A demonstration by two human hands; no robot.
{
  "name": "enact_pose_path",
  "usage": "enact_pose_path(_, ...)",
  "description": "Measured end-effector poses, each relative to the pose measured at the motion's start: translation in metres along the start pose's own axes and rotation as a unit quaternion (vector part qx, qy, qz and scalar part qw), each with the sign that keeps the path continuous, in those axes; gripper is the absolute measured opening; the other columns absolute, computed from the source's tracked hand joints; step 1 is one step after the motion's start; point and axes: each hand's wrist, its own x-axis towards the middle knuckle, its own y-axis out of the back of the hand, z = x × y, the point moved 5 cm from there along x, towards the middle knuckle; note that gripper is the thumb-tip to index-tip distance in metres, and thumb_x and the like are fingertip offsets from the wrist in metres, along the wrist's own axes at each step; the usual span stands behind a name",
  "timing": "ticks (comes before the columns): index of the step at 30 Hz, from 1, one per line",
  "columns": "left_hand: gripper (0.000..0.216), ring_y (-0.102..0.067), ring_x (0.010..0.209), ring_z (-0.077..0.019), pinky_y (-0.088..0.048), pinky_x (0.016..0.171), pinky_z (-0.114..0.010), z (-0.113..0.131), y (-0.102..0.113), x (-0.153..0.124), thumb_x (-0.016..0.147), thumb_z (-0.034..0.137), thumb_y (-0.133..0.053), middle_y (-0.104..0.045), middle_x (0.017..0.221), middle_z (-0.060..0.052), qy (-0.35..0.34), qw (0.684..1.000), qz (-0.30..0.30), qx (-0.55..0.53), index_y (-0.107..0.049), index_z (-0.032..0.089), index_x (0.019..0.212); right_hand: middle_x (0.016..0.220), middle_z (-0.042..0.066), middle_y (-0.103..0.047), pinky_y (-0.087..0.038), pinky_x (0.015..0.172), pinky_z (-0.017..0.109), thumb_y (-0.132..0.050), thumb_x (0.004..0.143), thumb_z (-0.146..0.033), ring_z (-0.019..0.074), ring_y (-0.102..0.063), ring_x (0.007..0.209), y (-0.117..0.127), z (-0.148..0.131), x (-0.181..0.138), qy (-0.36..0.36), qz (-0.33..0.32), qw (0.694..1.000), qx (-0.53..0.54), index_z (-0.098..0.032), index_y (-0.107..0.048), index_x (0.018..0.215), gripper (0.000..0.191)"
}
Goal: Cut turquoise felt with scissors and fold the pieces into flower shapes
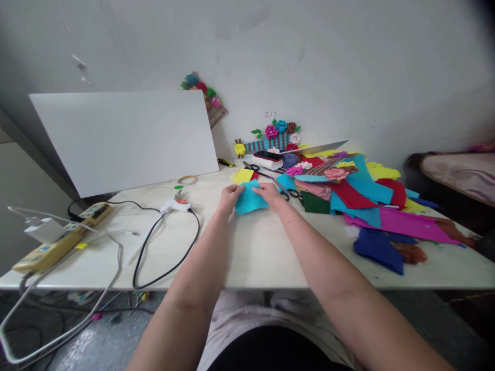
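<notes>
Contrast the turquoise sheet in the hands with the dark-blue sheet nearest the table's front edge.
The left hand and right hand hold the turquoise sheet; the dark-blue sheet lies on the table, untouched. The turquoise sheet is lighter in colour than the dark-blue sheet. Both look unprinted.

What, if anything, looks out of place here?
A white cable hangs in a loop over the front edge of the table at the left, and a pink scrap seems dropped on the floor beneath. The coloured sheets at the right lie jumbled, unsorted. Nothing odd shows on the blue sheet in the left hand and right hand.
</notes>
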Motion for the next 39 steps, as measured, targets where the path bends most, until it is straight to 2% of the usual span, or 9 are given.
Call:
enact_pose_path(3,0.036,-0.029,0.048,-0.0062,-0.019,0.046,-0.023,-0.002,0.000,0.000,0.059,0.046,-0.068,-0.035,0.047,0.005,0.017,1.000,0.000,-0.007,-0.049,0.015,0.054,0.070,0.000,-0.067,-0.046,0.063,0.029,-0.069,0.057,-0.036,0.0148,-0.057,0.065,0.000,-0.001,0.001,0.025,-0.008,1.000,0.018,-0.016,-0.070,0.078,0.029)
enact_pose_path(6,0.035,-0.031,0.047,-0.0063,-0.021,0.046,-0.023,-0.002,0.000,-0.001,0.057,0.043,-0.069,-0.037,0.047,0.005,0.037,0.999,0.006,-0.024,-0.049,0.015,0.054,0.089,0.003,-0.070,-0.046,0.079,0.032,-0.068,0.059,-0.032,0.0184,-0.061,0.083,0.001,-0.006,0.001,0.068,-0.017,0.998,0.004,-0.017,-0.072,0.089,0.034)
enact_pose_path(10,0.033,-0.032,0.047,-0.0064,-0.021,0.045,-0.022,-0.003,0.000,-0.002,0.057,0.042,-0.069,-0.038,0.047,0.005,0.054,0.997,0.011,-0.047,-0.049,0.016,0.056,0.095,0.004,-0.071,-0.043,0.089,0.033,-0.062,0.064,-0.024,0.0195,-0.061,0.093,0.000,-0.011,0.000,0.097,-0.035,0.994,-0.046,-0.017,-0.073,0.090,0.029)
enact_pose_path(15,0.034,-0.033,0.046,-0.0064,-0.022,0.044,-0.022,-0.007,-0.001,0.000,0.056,0.042,-0.070,-0.039,0.046,0.005,0.062,0.996,0.006,-0.061,-0.049,0.016,0.056,0.098,0.001,-0.070,-0.041,0.094,0.033,-0.054,0.066,-0.014,0.0192,-0.060,0.102,-0.002,-0.013,-0.003,0.093,-0.057,0.990,-0.088,-0.021,-0.073,0.088,0.031)
enact_pose_path(21,0.035,-0.036,0.046,-0.0064,-0.024,0.045,-0.021,-0.013,-0.001,0.003,0.056,0.044,-0.070,-0.040,0.048,0.005,0.069,0.996,-0.002,-0.064,-0.050,0.016,0.059,0.098,0.001,-0.070,-0.038,0.099,0.033,-0.052,0.064,-0.010,0.0196,-0.058,0.106,-0.003,-0.018,-0.006,0.091,-0.045,0.990,-0.102,-0.021,-0.074,0.085,0.032)
enact_pose_path(26,0.038,-0.037,0.047,-0.0068,-0.027,0.045,-0.022,-0.012,-0.004,0.001,0.059,0.048,-0.069,-0.040,0.048,0.005,0.081,0.993,-0.014,-0.086,-0.050,0.015,0.061,0.093,0.001,-0.071,-0.040,0.096,0.033,-0.053,0.063,-0.010,0.0200,-0.060,0.101,-0.003,-0.020,-0.007,0.087,-0.037,0.989,-0.114,-0.021,-0.074,0.081,0.030)
enact_pose_path(35,0.039,-0.041,0.048,-0.0078,-0.028,0.046,-0.022,-0.012,-0.009,-0.002,0.053,0.047,-0.073,-0.050,0.053,0.003,0.082,0.993,-0.055,-0.067,-0.056,0.014,0.066,0.086,0.002,-0.072,-0.041,0.092,0.034,-0.049,0.062,-0.012,0.0226,-0.061,0.097,-0.003,-0.027,-0.011,0.091,-0.050,0.986,-0.127,-0.020,-0.074,0.072,0.028)
enact_pose_path(39,0.038,-0.034,0.046,-0.0062,-0.024,0.044,-0.021,-0.010,-0.006,0.000,0.057,0.048,-0.070,-0.041,0.049,0.005,0.056,0.997,-0.039,-0.024,-0.050,0.016,0.059,0.084,0.003,-0.071,-0.040,0.093,0.033,-0.046,0.068,-0.021,0.0223,-0.058,0.100,-0.002,-0.034,-0.014,0.129,-0.075,0.985,-0.084,-0.021,-0.073,0.071,0.027)
